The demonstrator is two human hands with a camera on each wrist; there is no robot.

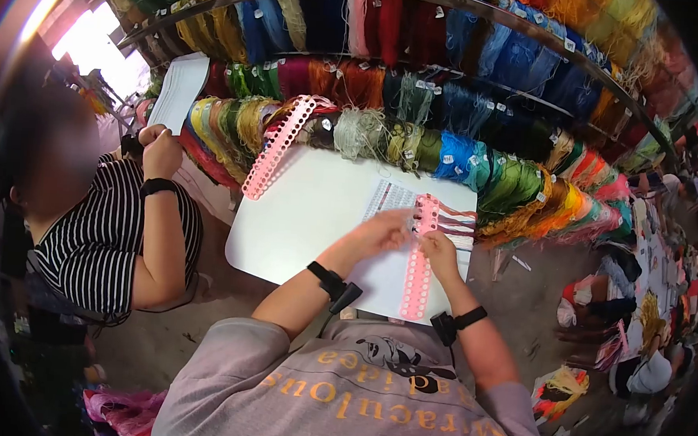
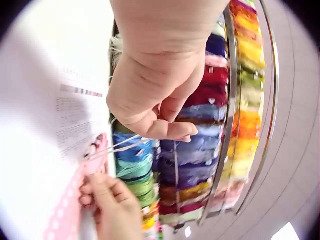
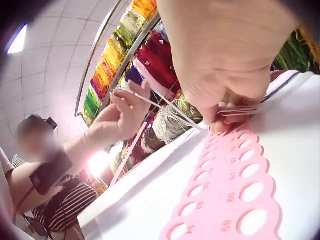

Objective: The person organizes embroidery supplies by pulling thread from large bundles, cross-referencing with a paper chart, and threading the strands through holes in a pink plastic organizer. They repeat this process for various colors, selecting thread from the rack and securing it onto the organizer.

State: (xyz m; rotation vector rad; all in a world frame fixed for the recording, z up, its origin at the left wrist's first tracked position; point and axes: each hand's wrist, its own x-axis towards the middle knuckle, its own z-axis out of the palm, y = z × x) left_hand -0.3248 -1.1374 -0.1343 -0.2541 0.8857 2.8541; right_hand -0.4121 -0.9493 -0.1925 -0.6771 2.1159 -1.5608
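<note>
A long pink thread organizer card (image 1: 415, 290) with numbered holes along its edges lies on the white board. My right hand (image 1: 442, 257) pinches the card near its top, close to the holes where colored threads (image 1: 454, 224) hang out to the right. Pale thread (image 3: 165, 106) stretches from that spot to my left hand (image 1: 382, 233), which holds it between thumb and fingers, raised above the board in the right wrist view. In the left wrist view the strands (image 2: 119, 148) run taut between both hands. A printed chart (image 1: 388, 198) lies partly behind my left hand.
The white board (image 1: 316, 232) is the work surface. A second pink card (image 1: 280, 146) leans at its far left edge. Racks of colored thread skeins (image 1: 389, 88) stand beyond. A person in a striped shirt (image 1: 116, 244) sits at left, holding a paper (image 1: 179, 92).
</note>
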